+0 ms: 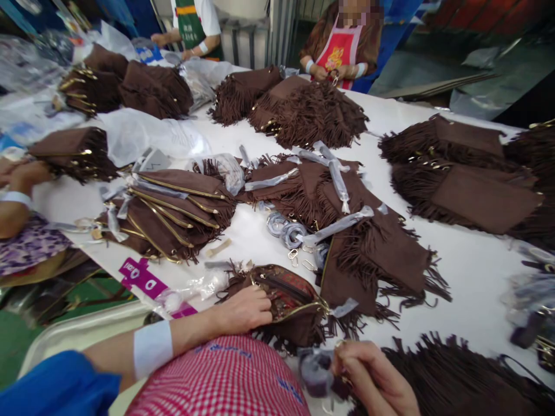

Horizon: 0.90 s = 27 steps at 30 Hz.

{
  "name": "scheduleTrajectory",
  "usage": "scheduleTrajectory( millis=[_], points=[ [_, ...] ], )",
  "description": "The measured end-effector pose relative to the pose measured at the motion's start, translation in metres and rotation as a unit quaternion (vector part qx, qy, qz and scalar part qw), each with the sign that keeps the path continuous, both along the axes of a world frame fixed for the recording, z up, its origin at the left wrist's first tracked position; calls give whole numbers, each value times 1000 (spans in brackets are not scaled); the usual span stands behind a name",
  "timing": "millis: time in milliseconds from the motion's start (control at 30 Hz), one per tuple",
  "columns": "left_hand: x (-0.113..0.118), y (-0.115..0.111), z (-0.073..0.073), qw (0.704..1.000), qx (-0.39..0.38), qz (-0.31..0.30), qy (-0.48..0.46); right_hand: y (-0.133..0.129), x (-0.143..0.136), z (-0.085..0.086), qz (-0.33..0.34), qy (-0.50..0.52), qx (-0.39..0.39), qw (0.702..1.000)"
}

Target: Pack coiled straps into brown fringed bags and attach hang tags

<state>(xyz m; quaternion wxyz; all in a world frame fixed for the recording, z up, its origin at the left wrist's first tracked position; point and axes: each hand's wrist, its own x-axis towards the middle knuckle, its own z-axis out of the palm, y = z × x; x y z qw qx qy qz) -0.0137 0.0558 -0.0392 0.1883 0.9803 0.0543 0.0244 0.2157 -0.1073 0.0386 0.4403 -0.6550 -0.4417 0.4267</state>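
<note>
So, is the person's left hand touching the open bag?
Touching: the head view shows the left hand laid over the left end of the open bag.

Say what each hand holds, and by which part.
Left hand: the open brown bag, by its zippered rim. Right hand: seemingly small metal hardware, pinched; which part is too blurred to tell.

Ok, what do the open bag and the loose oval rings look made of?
Open bag: probably suede or suede-like fabric, being matte brown, soft-folding and fringed. Oval rings: likely metal, with a pale, shiny finish and bright glints; solid or plated, I can't tell.
</note>
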Motion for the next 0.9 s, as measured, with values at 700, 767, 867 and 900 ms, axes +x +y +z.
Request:
scheduleTrajectory(
  millis=[700,767,867,900],
  points=[
    [20,70,-31,861,-140,347,345,59,-82,-106,219,-254,-187,923],
    [24,76,-38,848,-159,333,381,57,-83,-101,230,-253,-183,922],
    [20,72,-38,847,-183,298,399,57,-72,-82,233,-217,-113,941],
    [17,68,-35,854,-189,285,392,58,-67,-75,221,-199,-81,951]
  ],
)
